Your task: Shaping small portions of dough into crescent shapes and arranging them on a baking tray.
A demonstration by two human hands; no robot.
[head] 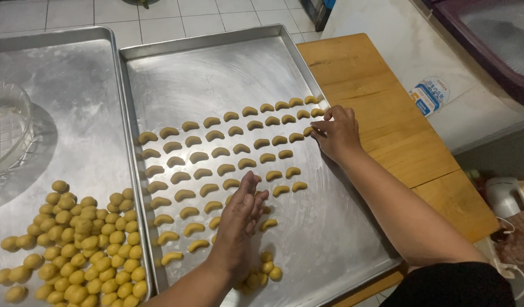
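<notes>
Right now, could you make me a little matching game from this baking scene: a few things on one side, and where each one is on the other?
Things:
1. Glass dish
2. Round dough balls
3. Crescent pieces
4. Right hand

Places:
A. In rows across the right tray
B. At the right tray's far right edge, touching a crescent
C. Far end of the left tray
D. Heaped at the near end of the left tray

Pairs: 1-C, 2-D, 3-A, 4-B
</notes>
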